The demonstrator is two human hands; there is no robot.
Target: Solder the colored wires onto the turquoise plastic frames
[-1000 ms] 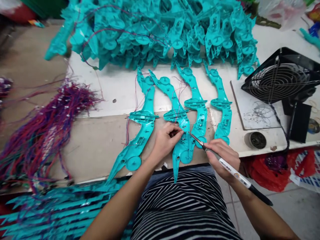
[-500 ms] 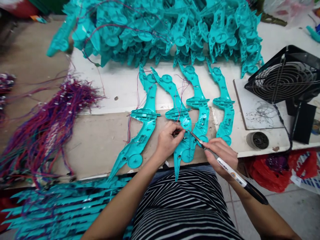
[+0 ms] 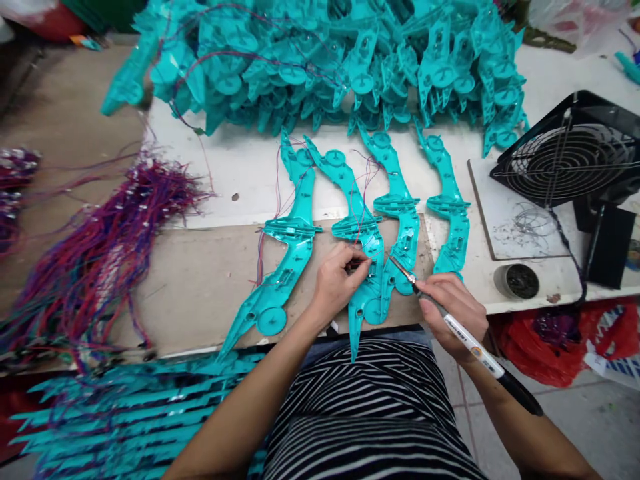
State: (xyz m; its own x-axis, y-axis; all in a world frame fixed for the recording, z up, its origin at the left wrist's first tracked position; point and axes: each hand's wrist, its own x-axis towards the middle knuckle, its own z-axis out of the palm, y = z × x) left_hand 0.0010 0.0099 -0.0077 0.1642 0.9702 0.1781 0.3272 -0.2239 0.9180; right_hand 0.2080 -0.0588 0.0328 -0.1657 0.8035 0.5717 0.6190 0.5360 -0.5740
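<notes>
My left hand (image 3: pixel 340 280) is closed in a pinch at the second turquoise plastic shell (image 3: pixel 367 283) from the left. A thin reddish wire (image 3: pixel 359 230) runs down the shell to the fingertips. A soldering iron (image 3: pixel 465 340) with a white and black handle is gripped in my right hand (image 3: pixel 453 317). Its metal tip points up and left, over the gap between this shell and the third shell (image 3: pixel 395 173), apart from my left fingers. Another wired shell (image 3: pixel 295 250) lies to the left, and a fourth shell (image 3: pixel 447 200) to the right.
Turquoise shells are heaped in a pile (image 3: pixel 300 73) at the back. A bundle of red and purple wires (image 3: pixel 115 247) lies left. On the right stand a black fan (image 3: pixel 565 157), a white board (image 3: pixel 525 227) and a small round tin (image 3: pixel 517 281). More shells (image 3: pixel 125 413) are stacked below the table edge.
My right hand has drawn the soldering iron back to the right, away from the left fingertips. My left hand keeps its pinch at the same spot.
</notes>
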